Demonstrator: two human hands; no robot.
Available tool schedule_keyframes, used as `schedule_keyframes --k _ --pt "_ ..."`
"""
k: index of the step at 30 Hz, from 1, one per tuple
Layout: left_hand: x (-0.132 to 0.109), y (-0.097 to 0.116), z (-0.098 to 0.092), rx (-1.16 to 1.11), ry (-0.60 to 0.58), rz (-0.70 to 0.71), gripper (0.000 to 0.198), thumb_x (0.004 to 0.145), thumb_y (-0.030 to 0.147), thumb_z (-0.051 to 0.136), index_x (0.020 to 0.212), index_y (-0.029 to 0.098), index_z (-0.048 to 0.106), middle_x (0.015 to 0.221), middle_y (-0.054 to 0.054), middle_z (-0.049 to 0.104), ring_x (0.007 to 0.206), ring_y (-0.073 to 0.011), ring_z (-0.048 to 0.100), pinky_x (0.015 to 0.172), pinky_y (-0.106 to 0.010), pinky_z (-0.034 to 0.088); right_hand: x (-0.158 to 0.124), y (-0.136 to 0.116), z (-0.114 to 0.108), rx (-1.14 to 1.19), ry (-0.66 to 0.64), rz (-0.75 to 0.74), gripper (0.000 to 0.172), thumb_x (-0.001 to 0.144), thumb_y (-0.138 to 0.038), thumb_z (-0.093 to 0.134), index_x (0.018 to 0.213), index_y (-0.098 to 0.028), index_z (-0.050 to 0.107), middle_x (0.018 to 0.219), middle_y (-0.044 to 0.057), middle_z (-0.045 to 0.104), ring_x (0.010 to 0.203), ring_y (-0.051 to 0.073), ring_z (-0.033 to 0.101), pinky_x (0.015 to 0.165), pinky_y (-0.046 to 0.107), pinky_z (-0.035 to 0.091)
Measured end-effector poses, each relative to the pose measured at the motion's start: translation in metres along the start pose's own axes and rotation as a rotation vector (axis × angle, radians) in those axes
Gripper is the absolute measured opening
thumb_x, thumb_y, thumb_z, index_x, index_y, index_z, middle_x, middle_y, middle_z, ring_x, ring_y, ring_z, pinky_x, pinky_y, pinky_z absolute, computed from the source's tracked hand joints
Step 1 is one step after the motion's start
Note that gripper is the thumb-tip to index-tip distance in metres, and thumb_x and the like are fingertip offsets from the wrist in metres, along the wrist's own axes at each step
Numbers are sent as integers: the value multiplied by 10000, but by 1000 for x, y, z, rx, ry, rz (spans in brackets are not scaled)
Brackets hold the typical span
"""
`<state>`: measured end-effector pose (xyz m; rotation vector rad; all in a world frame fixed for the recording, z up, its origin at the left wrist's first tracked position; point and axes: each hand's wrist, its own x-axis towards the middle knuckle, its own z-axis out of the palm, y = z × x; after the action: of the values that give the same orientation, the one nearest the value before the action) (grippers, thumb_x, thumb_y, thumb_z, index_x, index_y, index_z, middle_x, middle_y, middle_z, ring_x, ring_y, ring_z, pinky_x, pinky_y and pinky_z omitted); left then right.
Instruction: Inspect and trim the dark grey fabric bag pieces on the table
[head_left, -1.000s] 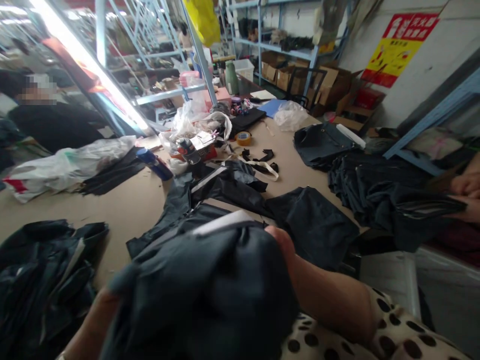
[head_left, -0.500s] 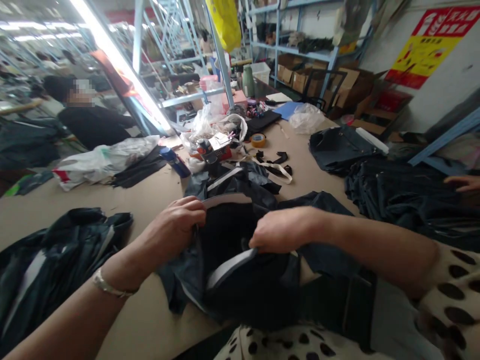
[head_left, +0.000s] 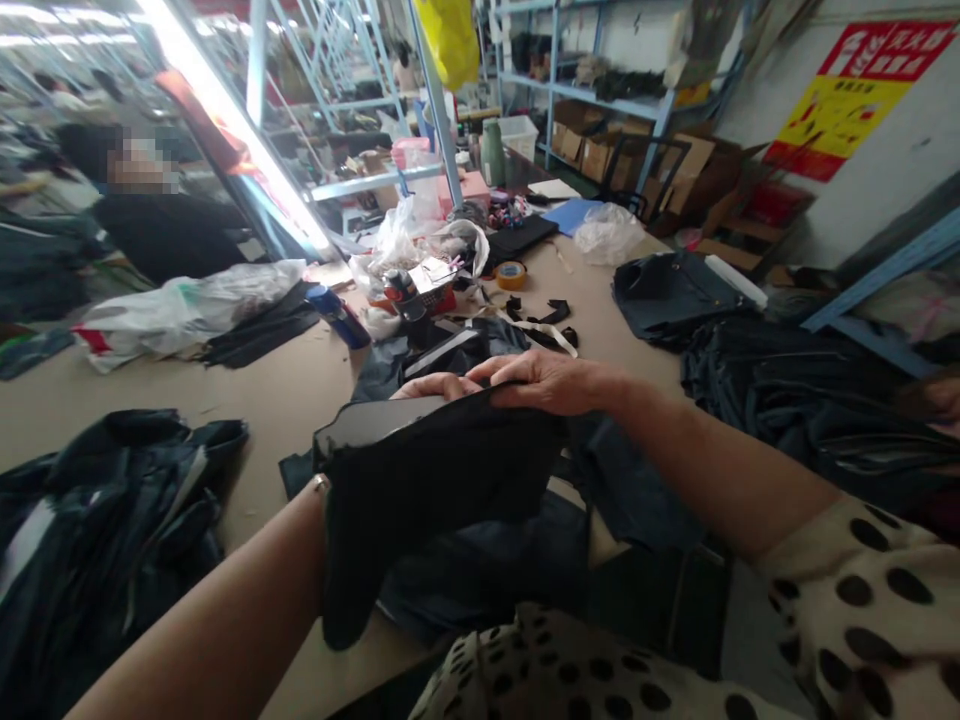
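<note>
a: the black fabric piece (head_left: pixel 442 470) was up off the table (head_left: pixel 285 400), lifted in front of the chest, its lower corner drooping toward the near edge.

b: and the hands?

a: the right hand (head_left: pixel 555 380) lay along the top edge, fingers flat and curled over it, gripping. the left hand (head_left: pixel 431 388) was mostly hidden behind the cloth; only fingertips showed at that same edge, so they looked to be pinching it.

b: how far along?

a: hard to judge. one piece was in hand, a dark heap (head_left: pixel 97 520) sat at the left, more dark garments (head_left: pixel 810 400) lay piled at the right. plenty looked unhandled.
</note>
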<state>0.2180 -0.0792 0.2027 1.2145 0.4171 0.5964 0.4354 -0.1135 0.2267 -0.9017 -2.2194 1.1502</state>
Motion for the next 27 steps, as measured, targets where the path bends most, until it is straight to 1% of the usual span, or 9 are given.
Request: schedule_keyframes --k 4,8,12,14,17,20,22,24,27 --pt "13 -4 21 -15 107 -82 269 598 219 769 831 121 678 916 -79 651 846 -202 616 764 -276 498 -31 21 1 323 66 231 338 837 -456 568 805 -119 573 702 -17 511 632 78 459 555 183 352" --pt "2 -23 16 -32 398 -213 418 624 213 768 1004 133 613 959 -71 640 755 -170 616 705 -289 505 -113 62 -9 435 452 507 382 785 -461 626 1033 -187 534 919 16 614 766 140 579 668 240 468" --pt "-28 -70 -1 45 482 -395 431 614 311 785 932 92 593 958 -87 625 776 -166 607 717 -274 488 -205 120 -22 -206 792 833 471 700 -400 644 1082 -134 571 1011 120 615 906 255 584 818 405 478" --pt "-43 -95 -2 91 484 -485 433 612 340 774 919 92 594 950 -85 625 764 -152 594 702 -258 475 -223 136 -11 -547 885 816 477 699 -357 623 1099 -99 587 1065 161 588 964 284 562 879 446 451" --pt "-61 -124 5 139 436 -564 409 622 354 733 910 92 604 944 -86 614 786 -157 569 718 -272 466 -196 137 36 -592 818 610 287 834 -316 503 1018 -128 618 1020 113 600 941 212 569 874 350 462" --pt "-72 -143 13 199 421 -610 377 639 323 684 928 89 620 932 -77 596 822 -158 537 743 -275 452 -136 135 104 -387 436 579 224 888 -264 487 1035 -166 624 1045 57 613 1006 165 557 930 276 433" --pt "-77 -151 15 211 447 -630 363 644 298 659 936 86 619 916 -71 588 823 -153 522 753 -272 441 -102 141 145 -378 250 655 374 862 -311 565 1196 -143 566 1136 87 590 1066 204 538 956 304 427" --pt "-81 -155 16 215 476 -636 354 649 290 641 930 78 613 900 -73 583 819 -153 515 755 -272 433 -81 151 174 -410 206 708 466 837 -329 608 1242 -109 538 1149 130 575 1074 257 527 944 358 435" --pt "-85 -157 17 212 501 -634 330 667 281 624 920 71 603 888 -75 578 808 -147 512 746 -264 431 -73 162 190 -471 234 722 365 855 -272 577 1192 -130 571 1128 134 567 1067 288 507 922 412 427"
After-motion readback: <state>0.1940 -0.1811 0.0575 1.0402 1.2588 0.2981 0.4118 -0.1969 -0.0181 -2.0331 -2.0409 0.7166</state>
